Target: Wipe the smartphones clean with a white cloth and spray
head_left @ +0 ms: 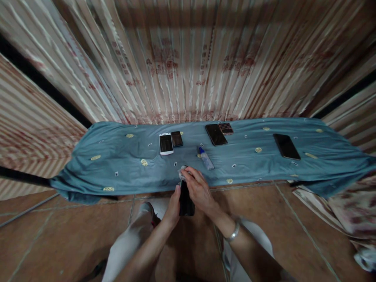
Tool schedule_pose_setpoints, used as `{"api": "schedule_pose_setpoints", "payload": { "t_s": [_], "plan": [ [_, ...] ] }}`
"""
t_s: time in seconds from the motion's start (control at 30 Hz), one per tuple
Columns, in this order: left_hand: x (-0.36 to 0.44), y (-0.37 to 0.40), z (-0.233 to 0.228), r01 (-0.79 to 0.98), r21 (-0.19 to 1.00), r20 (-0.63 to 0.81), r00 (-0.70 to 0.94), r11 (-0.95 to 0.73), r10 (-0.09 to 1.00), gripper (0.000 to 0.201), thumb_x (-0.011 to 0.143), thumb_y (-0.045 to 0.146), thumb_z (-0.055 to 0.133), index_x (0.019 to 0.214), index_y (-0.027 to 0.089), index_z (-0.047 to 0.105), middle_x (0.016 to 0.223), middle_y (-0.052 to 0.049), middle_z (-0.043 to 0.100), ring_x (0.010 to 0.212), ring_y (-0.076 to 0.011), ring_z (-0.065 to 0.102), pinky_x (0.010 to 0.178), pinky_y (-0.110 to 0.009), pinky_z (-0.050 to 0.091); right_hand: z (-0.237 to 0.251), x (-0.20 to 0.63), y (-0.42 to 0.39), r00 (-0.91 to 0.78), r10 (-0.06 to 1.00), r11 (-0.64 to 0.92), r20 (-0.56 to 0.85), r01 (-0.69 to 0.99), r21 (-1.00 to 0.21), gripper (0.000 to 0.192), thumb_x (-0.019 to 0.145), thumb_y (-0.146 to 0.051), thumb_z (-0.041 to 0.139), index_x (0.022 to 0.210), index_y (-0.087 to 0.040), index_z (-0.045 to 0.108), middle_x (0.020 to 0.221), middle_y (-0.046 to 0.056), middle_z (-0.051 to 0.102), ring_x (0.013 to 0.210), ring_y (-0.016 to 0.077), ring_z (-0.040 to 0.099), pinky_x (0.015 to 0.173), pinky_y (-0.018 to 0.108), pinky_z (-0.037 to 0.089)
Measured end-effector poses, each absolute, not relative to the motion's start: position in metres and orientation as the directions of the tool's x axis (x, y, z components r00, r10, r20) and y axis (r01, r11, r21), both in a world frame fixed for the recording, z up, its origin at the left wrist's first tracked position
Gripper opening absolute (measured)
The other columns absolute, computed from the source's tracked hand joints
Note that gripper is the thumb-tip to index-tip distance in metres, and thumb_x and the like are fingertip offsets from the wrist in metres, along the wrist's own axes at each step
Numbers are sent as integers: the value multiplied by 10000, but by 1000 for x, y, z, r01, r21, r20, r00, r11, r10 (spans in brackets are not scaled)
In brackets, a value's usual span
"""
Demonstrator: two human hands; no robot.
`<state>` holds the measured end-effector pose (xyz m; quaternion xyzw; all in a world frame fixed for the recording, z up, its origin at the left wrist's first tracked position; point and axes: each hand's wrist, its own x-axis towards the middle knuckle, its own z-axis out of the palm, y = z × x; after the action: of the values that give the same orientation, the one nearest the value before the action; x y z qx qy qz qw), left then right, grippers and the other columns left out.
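A black smartphone is upright in my left hand, whose fingers grip its left side. My right hand pinches a crumpled whitish wipe at the phone's upper end. Just beyond my hands, a clear bottle with a blue top lies on the blue cloth. Further back are a white phone and a small dark phone side by side. To their right, a large dark phone lies against a chequered square item.
Another black phone lies toward the right of the cloth. Pleated, patterned curtains hang behind and at both sides, with dark bars crossing them. Below are my knees and a tiled floor; draped fabric hangs at the right.
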<state>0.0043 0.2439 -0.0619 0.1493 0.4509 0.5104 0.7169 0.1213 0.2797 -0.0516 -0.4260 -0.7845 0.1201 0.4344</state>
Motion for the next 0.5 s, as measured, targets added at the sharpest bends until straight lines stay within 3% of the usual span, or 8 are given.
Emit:
{"api": "schedule_pose_setpoints", "payload": {
  "t_s": [0.1,0.23,0.37,0.5],
  "plan": [
    [6,240,-54,-505,717,-495,116,480,861,534,746,577,683,1018,119,719,990,-132,764,1070,-339,671,895,-438,547,-54,130,289,-222,784,584,579,579,-569,446,983,-115,336,1394,-199,487,1258,125,568,1139,221,538,976,392,496],
    [0,240,-40,-500,700,-504,158,509,849,574,778,588,646,1059,91,704,891,-144,771,880,-309,733,761,-399,594,-58,139,293,-174,797,549,579,610,-572,446,982,-128,335,1388,-215,500,1262,117,573,1142,220,549,990,407,487],
    [-6,245,-30,-540,609,-568,213,580,795,588,860,578,542,1128,73,683,891,-173,770,853,-299,741,737,-389,602,-61,145,294,-171,796,546,581,618,-566,447,973,-124,344,1379,-211,509,1254,112,577,1135,221,551,980,410,493],
    [-6,247,-24,-612,580,-536,209,537,818,570,906,566,464,1166,100,665,958,-164,767,896,-286,736,767,-399,602,-60,143,297,-165,801,533,575,633,-561,461,959,-104,343,1372,-210,521,1240,110,578,1122,227,546,980,427,487]
  ]
}}
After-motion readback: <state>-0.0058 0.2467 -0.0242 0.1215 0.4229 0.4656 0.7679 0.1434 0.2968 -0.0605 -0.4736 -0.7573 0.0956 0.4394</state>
